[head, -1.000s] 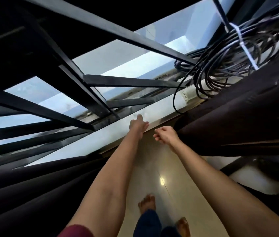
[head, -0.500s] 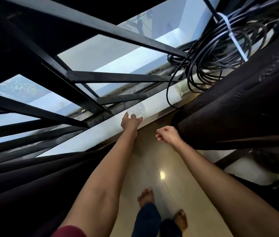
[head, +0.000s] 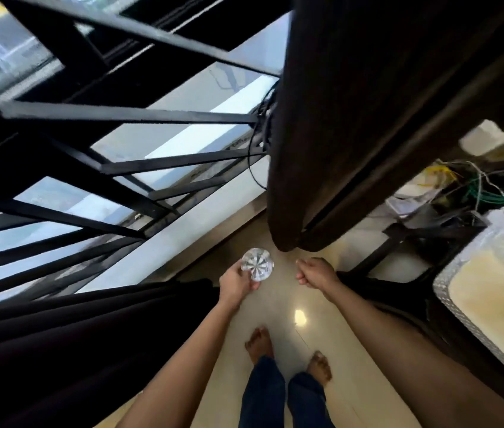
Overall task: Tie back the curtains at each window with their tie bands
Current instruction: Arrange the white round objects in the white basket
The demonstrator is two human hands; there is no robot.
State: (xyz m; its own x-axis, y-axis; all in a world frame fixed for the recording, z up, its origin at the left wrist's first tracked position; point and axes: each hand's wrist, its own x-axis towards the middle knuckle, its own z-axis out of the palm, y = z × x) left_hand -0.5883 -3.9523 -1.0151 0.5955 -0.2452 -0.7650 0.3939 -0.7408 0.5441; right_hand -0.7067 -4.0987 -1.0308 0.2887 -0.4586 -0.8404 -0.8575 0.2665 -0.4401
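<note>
Left hand [head: 235,284] grips clear faceted glass disc [head: 257,263]; right hand [head: 315,272] fisted, apparently empty. Dark brown curtain [head: 368,125] hangs loose; tying not yet started.

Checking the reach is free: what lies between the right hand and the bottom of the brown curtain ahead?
Nothing: in the head view only bare floor shows between the right hand and the curtain.

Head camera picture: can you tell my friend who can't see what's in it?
A person's left hand holds a clear faceted glass piece near a barred window; the right hand is curled beside it. Dark curtains hang on both sides above bare feet.
</note>
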